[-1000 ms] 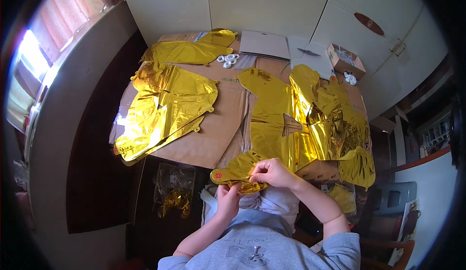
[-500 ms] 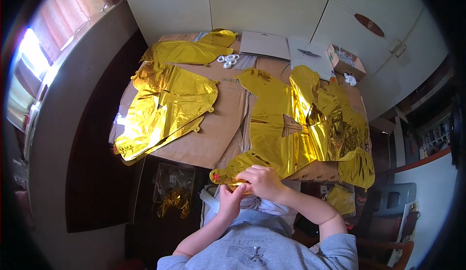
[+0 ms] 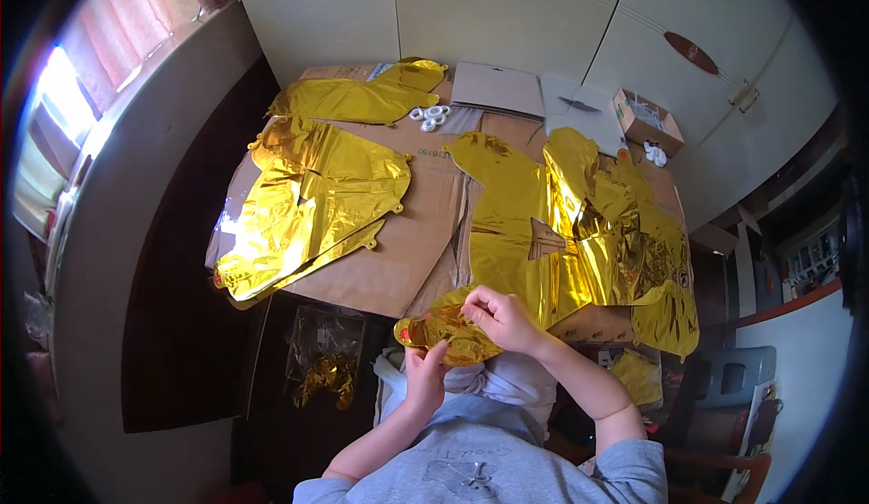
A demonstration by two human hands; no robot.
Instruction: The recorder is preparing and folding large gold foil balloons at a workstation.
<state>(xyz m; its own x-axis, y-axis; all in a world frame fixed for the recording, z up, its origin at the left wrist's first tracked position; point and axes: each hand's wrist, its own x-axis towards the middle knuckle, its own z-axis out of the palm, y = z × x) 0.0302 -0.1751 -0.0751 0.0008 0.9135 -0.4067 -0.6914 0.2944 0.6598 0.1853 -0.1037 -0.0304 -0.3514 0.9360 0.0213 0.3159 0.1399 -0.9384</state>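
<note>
Lengthwise, the gold foil flap [image 3: 457, 330] points left, left fingers [image 3: 438, 351] clamping it, right fingers [image 3: 481, 304] of unclear grip.

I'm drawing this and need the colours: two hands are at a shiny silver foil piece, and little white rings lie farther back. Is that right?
Not quite: the foil piece is gold, not silver, as the head view shows. The left hand and right hand are at it, and white rings lie farther back.

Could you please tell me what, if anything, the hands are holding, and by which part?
The left hand holds a gold foil balloon by its near edge, beside the red spot; whether the right hand grips it cannot be told.
</note>
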